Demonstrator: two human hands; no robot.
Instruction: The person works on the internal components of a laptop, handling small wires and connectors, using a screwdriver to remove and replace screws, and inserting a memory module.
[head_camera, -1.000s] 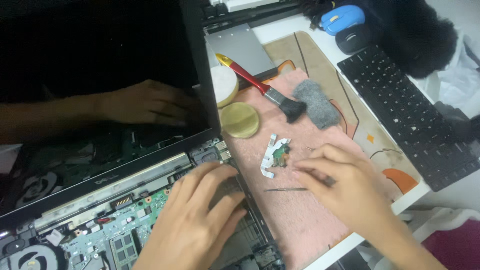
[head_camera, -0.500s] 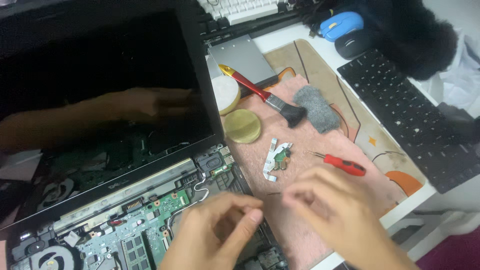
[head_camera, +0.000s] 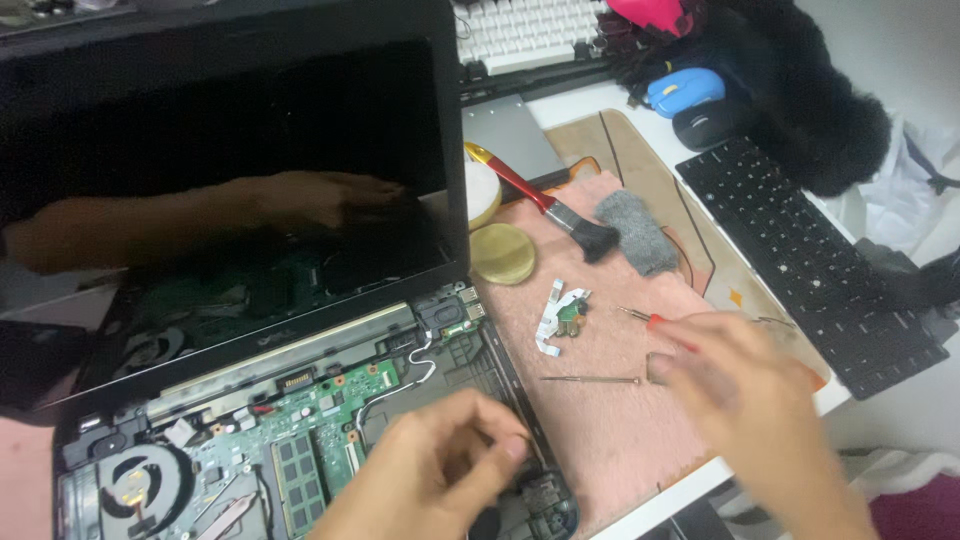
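My left hand (head_camera: 440, 470) hovers over the right side of the opened laptop base (head_camera: 320, 420), thumb and forefinger pinched together with nothing visible between them. My right hand (head_camera: 740, 400) is blurred with motion above the pink cloth (head_camera: 600, 440), fingers loosely spread, its fingertips over the handle of a red screwdriver (head_camera: 650, 320). A thin metal rod (head_camera: 590, 380) lies on the cloth just left of that hand. A small green circuit board with a white ribbon cable (head_camera: 562, 315) lies a little farther back.
The laptop's dark screen (head_camera: 230, 180) stands upright on the left. A red-handled brush (head_camera: 540, 200), a grey sponge (head_camera: 637, 232), a gold round lid (head_camera: 502, 253) and a white tub (head_camera: 482, 190) sit behind. At right are a black keyboard (head_camera: 810, 270) and two mice (head_camera: 685, 90).
My left hand has lifted off the laptop base and pinched shut. My right hand has swung right to the red screwdriver, uncovering the thin metal rod on the cloth.
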